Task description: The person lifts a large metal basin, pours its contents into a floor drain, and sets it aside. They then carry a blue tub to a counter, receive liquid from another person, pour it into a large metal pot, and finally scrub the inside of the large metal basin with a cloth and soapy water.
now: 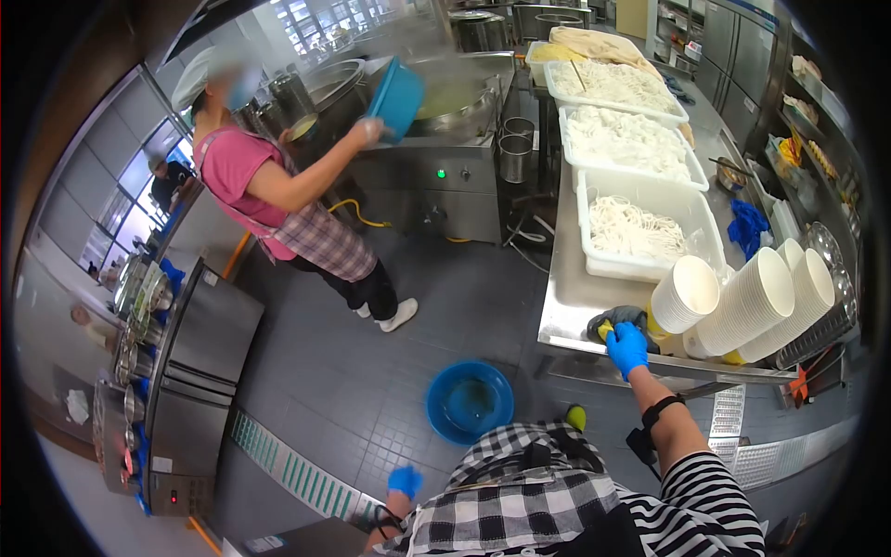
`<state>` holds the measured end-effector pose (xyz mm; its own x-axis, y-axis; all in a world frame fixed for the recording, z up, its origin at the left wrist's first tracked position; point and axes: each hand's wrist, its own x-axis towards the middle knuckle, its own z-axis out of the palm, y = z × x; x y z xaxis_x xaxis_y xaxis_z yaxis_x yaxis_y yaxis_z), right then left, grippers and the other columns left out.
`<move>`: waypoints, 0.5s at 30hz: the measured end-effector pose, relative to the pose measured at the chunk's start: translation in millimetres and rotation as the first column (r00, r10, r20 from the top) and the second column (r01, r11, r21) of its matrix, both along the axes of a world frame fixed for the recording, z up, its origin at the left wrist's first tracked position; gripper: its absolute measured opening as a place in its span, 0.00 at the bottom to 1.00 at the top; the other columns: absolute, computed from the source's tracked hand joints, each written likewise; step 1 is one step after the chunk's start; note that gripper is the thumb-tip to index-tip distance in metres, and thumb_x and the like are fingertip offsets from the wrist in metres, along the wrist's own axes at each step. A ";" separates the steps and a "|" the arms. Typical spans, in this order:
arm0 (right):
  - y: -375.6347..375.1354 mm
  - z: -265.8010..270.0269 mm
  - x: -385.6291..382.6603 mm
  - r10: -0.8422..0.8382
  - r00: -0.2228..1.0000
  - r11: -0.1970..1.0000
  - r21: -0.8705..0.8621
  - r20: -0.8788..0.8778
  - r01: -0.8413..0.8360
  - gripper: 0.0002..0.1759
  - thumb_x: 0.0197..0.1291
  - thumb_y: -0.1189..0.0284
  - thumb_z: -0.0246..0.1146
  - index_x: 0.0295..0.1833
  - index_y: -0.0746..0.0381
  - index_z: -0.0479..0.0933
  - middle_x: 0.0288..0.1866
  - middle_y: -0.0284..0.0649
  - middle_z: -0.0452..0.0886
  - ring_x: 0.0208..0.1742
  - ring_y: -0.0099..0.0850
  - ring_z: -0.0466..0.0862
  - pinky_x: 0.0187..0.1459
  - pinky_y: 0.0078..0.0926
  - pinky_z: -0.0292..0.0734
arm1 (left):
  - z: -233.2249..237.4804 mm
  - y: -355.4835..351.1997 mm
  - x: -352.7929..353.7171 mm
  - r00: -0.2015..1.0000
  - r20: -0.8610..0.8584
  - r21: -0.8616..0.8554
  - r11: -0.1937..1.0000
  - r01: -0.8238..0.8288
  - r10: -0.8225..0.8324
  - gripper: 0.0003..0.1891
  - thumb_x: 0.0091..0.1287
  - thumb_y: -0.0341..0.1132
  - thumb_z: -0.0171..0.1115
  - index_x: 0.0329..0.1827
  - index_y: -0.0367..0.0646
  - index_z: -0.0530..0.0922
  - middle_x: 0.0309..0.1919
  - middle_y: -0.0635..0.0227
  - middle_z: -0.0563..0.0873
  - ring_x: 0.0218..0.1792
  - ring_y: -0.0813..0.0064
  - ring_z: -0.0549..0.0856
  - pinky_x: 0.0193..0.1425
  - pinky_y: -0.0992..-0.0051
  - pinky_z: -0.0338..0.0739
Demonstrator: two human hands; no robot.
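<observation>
Low beside the checked apron, the blue-gloved left hand (pixel 405 481) hangs, its grip unclear; a round blue plastic basin (pixel 470 401) sits on the floor; the right hand (pixel 627 345) clutches a dark grey cloth with a yellow sponge (pixel 600 325) at the steel worktop (pixel 562 314) front edge, wiping seemingly barely begun, beside stacked white paper bowls (pixel 754 299); no writing is legible

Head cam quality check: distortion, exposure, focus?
Head view: heavy fisheye, black vignette in the corners, steel counter bowed; windows blown out; haze over the pot; right hand and paper bowls sharp; left hand small near the bottom edge.
</observation>
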<state>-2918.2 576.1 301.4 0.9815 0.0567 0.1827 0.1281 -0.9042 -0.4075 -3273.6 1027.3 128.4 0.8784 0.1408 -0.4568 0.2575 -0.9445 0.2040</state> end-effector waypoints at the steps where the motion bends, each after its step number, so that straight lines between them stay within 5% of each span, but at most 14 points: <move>1: 0.5 0.5 -0.9 -0.002 1.000 1.000 -0.002 0.004 0.002 0.12 0.49 0.65 0.54 0.24 0.64 0.71 0.28 0.49 0.72 0.32 0.46 0.73 0.36 0.38 0.68 | -34.3 7.2 -38.5 0.997 -0.033 -0.046 0.997 0.063 -0.064 0.13 0.49 0.46 0.54 0.30 0.46 0.76 0.29 0.58 0.80 0.30 0.58 0.80 0.34 0.63 0.73; 3: 1.1 0.5 -0.6 -0.006 1.000 1.000 0.002 0.011 0.006 0.12 0.49 0.66 0.54 0.24 0.64 0.71 0.28 0.49 0.72 0.32 0.45 0.73 0.36 0.38 0.68 | -105.4 9.1 -98.7 0.937 -0.349 -0.102 0.993 -0.059 0.020 0.12 0.52 0.44 0.52 0.31 0.47 0.77 0.31 0.62 0.81 0.34 0.60 0.79 0.35 0.65 0.74; 4: 0.6 0.1 -0.4 -0.009 1.000 1.000 -0.004 -0.002 0.009 0.12 0.49 0.65 0.54 0.24 0.64 0.71 0.28 0.49 0.73 0.32 0.45 0.73 0.37 0.38 0.68 | -100.9 3.4 -118.2 0.916 -0.389 -0.093 0.986 -0.140 0.093 0.12 0.52 0.44 0.52 0.31 0.48 0.77 0.31 0.62 0.81 0.35 0.60 0.79 0.35 0.65 0.74; 9: -0.9 -2.9 0.7 -0.006 1.000 1.000 -0.019 0.003 0.006 0.12 0.48 0.65 0.54 0.24 0.64 0.72 0.29 0.49 0.73 0.33 0.45 0.73 0.37 0.38 0.68 | -85.5 -4.7 -119.2 0.965 -0.254 -0.101 0.991 -0.087 0.058 0.11 0.54 0.43 0.50 0.33 0.49 0.77 0.32 0.65 0.81 0.37 0.62 0.79 0.35 0.67 0.74; 12: -0.6 -2.3 0.7 0.010 1.000 1.000 -0.017 0.015 -0.010 0.12 0.48 0.65 0.54 0.25 0.63 0.71 0.28 0.49 0.72 0.31 0.46 0.73 0.35 0.38 0.68 | -75.2 0.1 -95.2 0.970 -0.010 0.028 0.970 0.242 -0.242 0.11 0.55 0.42 0.50 0.34 0.49 0.77 0.33 0.67 0.81 0.38 0.63 0.79 0.36 0.68 0.75; 13: -0.1 -0.7 0.0 0.000 1.000 1.000 -0.020 -0.001 0.000 0.12 0.48 0.65 0.54 0.25 0.63 0.72 0.28 0.49 0.73 0.32 0.46 0.73 0.36 0.38 0.69 | -72.3 -1.7 -87.1 0.971 -0.007 0.029 0.971 0.238 -0.238 0.11 0.55 0.42 0.50 0.34 0.49 0.77 0.33 0.67 0.81 0.38 0.63 0.79 0.36 0.68 0.75; 14: 0.4 0.4 -0.1 -0.010 1.000 1.000 -0.024 -0.016 0.009 0.12 0.48 0.65 0.54 0.25 0.63 0.72 0.29 0.49 0.73 0.33 0.45 0.74 0.37 0.38 0.69 | -68.1 -3.0 -74.7 0.985 0.161 -0.298 0.954 -0.018 0.069 0.12 0.55 0.42 0.50 0.36 0.49 0.76 0.34 0.68 0.81 0.40 0.66 0.79 0.36 0.70 0.75; 15: 0.8 0.6 0.3 -0.007 1.000 1.000 -0.024 -0.013 0.007 0.12 0.48 0.65 0.54 0.25 0.63 0.72 0.29 0.49 0.73 0.33 0.45 0.74 0.37 0.38 0.69 | -69.2 -2.6 -68.7 0.891 0.211 -0.619 0.761 -0.196 0.401 0.12 0.55 0.42 0.50 0.38 0.48 0.76 0.35 0.69 0.81 0.41 0.68 0.78 0.37 0.72 0.75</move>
